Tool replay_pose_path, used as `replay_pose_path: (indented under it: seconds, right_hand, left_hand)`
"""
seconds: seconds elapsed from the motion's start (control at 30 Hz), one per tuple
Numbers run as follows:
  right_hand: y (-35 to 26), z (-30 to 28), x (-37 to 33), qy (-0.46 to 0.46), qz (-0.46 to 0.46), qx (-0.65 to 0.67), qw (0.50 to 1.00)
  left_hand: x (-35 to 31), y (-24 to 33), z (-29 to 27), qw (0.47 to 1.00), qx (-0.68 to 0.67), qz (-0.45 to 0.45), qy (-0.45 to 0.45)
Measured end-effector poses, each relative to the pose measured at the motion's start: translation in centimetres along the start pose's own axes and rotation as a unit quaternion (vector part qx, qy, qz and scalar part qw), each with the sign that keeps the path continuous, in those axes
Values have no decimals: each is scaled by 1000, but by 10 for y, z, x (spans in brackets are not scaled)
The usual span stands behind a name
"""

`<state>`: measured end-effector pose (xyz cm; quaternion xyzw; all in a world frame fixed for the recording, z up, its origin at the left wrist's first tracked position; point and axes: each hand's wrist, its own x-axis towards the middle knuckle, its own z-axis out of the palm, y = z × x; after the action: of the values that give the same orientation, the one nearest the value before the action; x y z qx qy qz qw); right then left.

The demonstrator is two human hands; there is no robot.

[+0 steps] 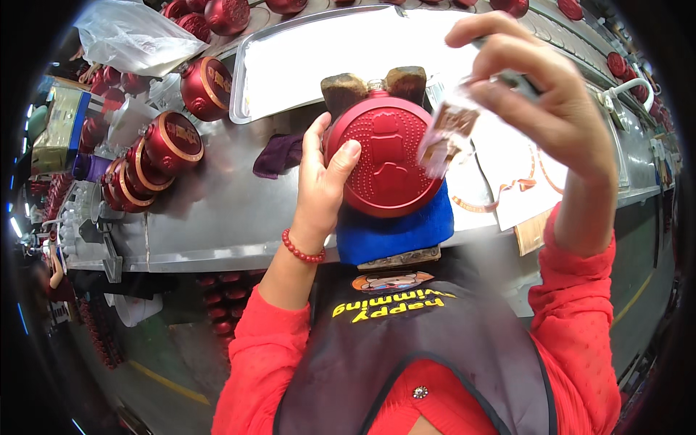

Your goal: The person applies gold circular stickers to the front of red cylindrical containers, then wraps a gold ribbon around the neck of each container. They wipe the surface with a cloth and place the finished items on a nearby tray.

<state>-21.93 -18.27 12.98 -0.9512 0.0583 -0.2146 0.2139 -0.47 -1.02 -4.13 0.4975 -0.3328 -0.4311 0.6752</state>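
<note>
A round, flat red bottle (388, 190) with a raised dotted pattern lies on a blue cloth pad (395, 235), its clear neck (376, 87) between two worn wooden blocks (344, 94). My left hand (325, 174) grips the bottle's left edge, thumb on its face. Above its right side, my right hand (533, 87) pinches a clear film with a brown and gold decal (455, 125), smeared by motion. The film's lower edge is over the bottle's right rim; whether they touch I cannot tell. Something greyish also shows between the right fingers, too small to name.
Red bottles with gold bands (174, 141) stand stacked on the metal table (217, 217) at left, near a dark purple cloth (279, 156). Behind is a metal tray (243, 80) with a bright white surface. Gold-orange decal strips (507, 190) lie on white sheets at right.
</note>
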Motion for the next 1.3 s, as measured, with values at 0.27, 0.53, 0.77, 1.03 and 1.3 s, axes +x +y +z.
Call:
replay_pose_path:
  seconds: [0.27,0.53,0.77,1.03,1.3]
  right_hand:
    - [16,115,4,85,3,-34,996]
    - [16,116,6,98,20,-39,994]
    - [17,120,7,110,25,-52,992]
    - [15,123,8,125,26,-60,990]
    - [15,125,8,137,23,-60,988]
  left_hand:
    - [-29,-1,12,922,336,189,47]
    - [-33,-1,23,860,451,227,76]
    - [-32,-1,21,878,418,224,67]
    - [-34,1,20,899,385,203,50]
    - [-34,0,19,893,397,207,48]
